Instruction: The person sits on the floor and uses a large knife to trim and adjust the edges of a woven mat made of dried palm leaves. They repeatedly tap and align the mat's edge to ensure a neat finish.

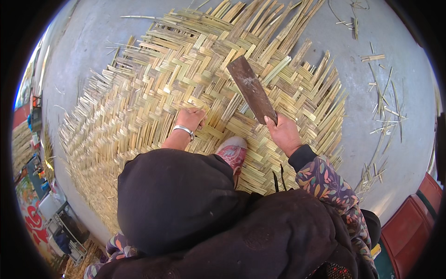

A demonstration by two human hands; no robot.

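Observation:
A large mat (139, 93) of pale, flattened strips, woven in a diagonal pattern, covers the floor in front of me. My right hand (284, 134) grips one end of a long, flat, dark brown slab-shaped tool (251, 88), worn pale in patches. Its far end points away and to the left, above the weave. My left hand (191, 118), with a silver bracelet at the wrist, is closed low over the mat. Whether it pinches a strip is hidden. Between my hands, a pink patterned shoe (232, 152) rests on the mat.
Loose strip ends fan out along the mat's far edge. Cut scraps of strip (385, 111) lie scattered on the grey floor (367, 28) at right. Red seats (406, 232) stand at lower right. A metal frame (67, 232) and clutter line the left side.

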